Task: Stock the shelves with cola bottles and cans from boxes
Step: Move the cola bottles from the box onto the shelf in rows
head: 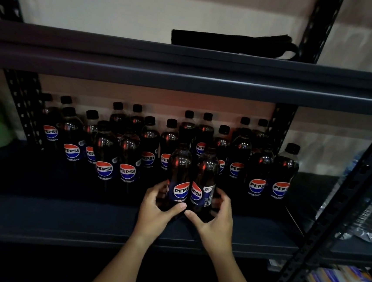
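The dark metal shelving unit (186, 79) takes up most of the view, and its middle shelf (59, 215) already holds staggered rows of Pepsi Zero Sugar bottles (106, 156) toward the back. Out front, near the shelf's front edge, two more Pepsi bottles stand upright and touching: the left bottle (179, 176) and the right bottle (204, 181). The left hand (154, 210) curls around the lower part of the left one, thumb across the front, and the right hand (217, 214) wraps the right one the same way.

Handling-wise, I'd guess they're full, so fairly heavy and top-tippy, with stiff but slick plastic. Low around the label, like this, looks like the sane place to grip when sliding them back.
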The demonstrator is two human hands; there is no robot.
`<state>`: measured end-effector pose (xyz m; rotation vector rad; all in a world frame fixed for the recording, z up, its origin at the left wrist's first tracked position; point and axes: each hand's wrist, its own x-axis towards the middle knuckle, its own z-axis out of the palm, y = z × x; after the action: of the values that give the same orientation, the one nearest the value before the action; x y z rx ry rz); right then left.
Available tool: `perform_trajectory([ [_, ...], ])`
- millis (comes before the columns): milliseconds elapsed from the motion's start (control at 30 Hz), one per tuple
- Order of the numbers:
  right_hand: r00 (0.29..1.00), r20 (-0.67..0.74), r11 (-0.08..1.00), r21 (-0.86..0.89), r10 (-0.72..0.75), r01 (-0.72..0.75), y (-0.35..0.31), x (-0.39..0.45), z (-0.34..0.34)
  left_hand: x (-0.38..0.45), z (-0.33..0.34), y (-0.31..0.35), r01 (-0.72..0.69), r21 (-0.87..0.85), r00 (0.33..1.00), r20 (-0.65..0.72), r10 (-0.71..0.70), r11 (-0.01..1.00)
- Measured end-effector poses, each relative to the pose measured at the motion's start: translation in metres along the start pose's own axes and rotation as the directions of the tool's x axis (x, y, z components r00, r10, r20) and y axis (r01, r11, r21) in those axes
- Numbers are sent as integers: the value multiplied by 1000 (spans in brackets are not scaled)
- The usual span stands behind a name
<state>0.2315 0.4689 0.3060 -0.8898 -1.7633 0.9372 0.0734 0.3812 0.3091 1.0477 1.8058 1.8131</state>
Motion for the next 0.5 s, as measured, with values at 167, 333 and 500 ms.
perform_trajectory([
  [167,1000,16,1000,22,-1,0,-1,-2,-3,1,-2,3,42,-73,999,28,-40,996],
  [333,999,24,998,49,24,-25,-3,-1,-4,1,1,3,32,-71,999,41,-29,997],
  [500,1000,-20,999,-47,16,-17,-1,-1,3,1,4,-2,-15,0,1000,-26,15,1000],
])
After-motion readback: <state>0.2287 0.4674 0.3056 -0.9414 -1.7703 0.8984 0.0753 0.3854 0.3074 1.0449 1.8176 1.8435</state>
